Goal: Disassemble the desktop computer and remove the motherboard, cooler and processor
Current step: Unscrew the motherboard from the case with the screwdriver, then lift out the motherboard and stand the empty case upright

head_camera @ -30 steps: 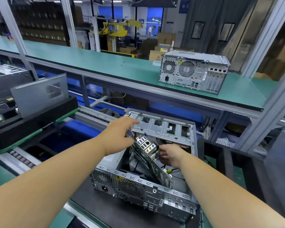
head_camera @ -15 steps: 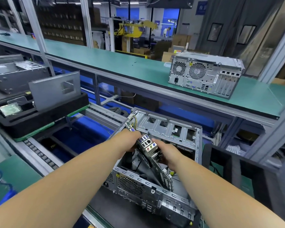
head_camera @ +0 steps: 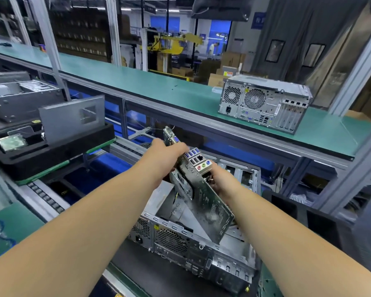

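Now both hands grip the tilted motherboard (head_camera: 204, 198), left hand (head_camera: 165, 159) at its top edge, right hand (head_camera: 220, 181) behind, lower corner above the open case (head_camera: 201, 251).

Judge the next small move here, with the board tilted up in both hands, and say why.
Probably keep lifting: the motherboard is held tilted by the left hand and right hand, but its lower corner overlaps the open case rim, so clearance is uncertain.
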